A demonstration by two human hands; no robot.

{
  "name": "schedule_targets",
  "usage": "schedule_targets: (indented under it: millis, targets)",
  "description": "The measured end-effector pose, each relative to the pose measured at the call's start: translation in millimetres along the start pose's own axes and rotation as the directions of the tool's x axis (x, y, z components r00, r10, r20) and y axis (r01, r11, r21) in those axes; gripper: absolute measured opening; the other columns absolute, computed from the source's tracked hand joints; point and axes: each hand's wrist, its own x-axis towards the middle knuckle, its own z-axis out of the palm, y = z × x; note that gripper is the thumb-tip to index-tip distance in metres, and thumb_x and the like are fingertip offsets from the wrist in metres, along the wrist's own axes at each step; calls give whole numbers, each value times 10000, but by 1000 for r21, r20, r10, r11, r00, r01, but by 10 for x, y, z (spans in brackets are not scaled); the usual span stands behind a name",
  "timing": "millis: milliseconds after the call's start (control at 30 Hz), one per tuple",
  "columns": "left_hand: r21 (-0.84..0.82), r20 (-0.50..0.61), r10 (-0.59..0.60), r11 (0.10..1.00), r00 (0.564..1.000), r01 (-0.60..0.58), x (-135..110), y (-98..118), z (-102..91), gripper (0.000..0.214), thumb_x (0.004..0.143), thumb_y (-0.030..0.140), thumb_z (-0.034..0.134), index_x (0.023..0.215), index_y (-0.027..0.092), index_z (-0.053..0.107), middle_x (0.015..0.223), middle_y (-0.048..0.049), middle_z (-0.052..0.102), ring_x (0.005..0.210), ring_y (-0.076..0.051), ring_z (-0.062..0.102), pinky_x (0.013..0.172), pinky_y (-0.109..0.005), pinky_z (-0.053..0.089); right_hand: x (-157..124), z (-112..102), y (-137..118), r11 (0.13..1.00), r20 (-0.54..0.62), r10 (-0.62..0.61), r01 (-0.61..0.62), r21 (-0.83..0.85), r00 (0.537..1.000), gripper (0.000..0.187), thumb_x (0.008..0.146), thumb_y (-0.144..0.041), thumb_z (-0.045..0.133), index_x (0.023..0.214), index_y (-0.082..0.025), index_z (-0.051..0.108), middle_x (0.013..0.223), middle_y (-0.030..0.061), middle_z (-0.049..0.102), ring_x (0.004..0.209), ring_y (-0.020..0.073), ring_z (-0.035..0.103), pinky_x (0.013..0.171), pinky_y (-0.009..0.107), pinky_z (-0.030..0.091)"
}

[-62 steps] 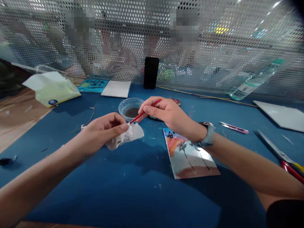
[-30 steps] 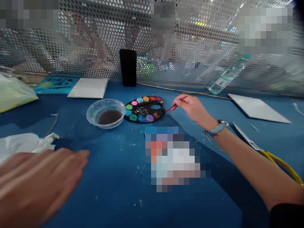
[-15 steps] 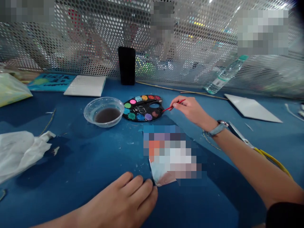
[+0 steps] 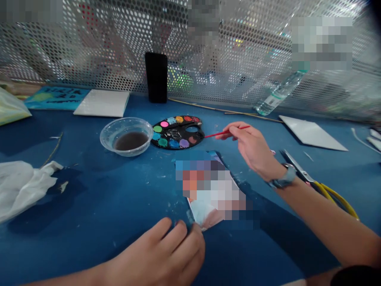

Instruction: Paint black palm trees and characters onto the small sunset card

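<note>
My right hand [image 4: 248, 145] pinches a thin red paintbrush [image 4: 213, 135], whose tip is at the right edge of a black oval paint palette [image 4: 186, 137]. Round wells of many colours ring the palette, with dark smears in its middle. Nearer to me lies a small painted picture [image 4: 204, 214], its middle blurred out, with blue at the top and pale blue and pinkish brown below. My left hand [image 4: 175, 250] is curled at the picture's lower left corner, fingertips bent down against it; its thumb is hidden. Left of the palette stands a clear plastic bowl [image 4: 105, 139] of dark grey water.
A black phone [image 4: 156, 77] leans on the perforated metal screen [image 4: 119, 59]. White boards [image 4: 102, 103] [image 4: 312, 133], a blue painted board [image 4: 59, 98], a leaning bottle [image 4: 278, 95], yellow-handled scissors [image 4: 321, 188] and crumpled white tissue [image 4: 26, 186] lie around on the blue table [image 4: 119, 190].
My right hand has shifted a little to the right and lower, and the brush has drawn back slightly to the palette's edge. My left hand stays at the picture's corner. The view has shifted slightly.
</note>
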Motion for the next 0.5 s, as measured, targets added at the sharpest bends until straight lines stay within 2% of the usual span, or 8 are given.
schedule_targets:
  millis: [100,233,400,500]
  targets:
    - [4,-16,-14,1000,1000,14,-39,18,47,408,1049,241,308,1216,214,680,1280,7,688,1039,-183,575,879,-360,404,-392,11,-40,995,9,54,-54,78,999,142,953,-274,590,877,-246,707,874,11,714,869,193,753,956,398,552]
    - [-37,-38,-40,999,998,39,-75,28,120,378,1039,272,345,1200,247,686,1278,22,693,1088,-191,540,901,-362,374,-747,25,-27,996,28,76,-78,39,997,160,968,-312,595,882,-300,729,926,22,739,898,229,756,938,443,576]
    - [-65,-43,-133,989,990,130,-71,39,200,375,1064,317,336,1187,271,688,1236,59,716,1086,-182,518,906,-362,365,-826,33,20,993,39,117,-118,9,992,158,971,-354,598,907,-342,742,920,30,757,917,263,746,898,479,586]
    - [-71,-54,-148,987,988,144,-66,48,252,340,1068,306,362,1194,287,677,1242,79,710,1077,-170,514,896,-358,372,-862,42,10,993,47,115,-113,-39,992,148,964,-356,614,941,-355,760,915,31,750,925,266,723,900,471,565]
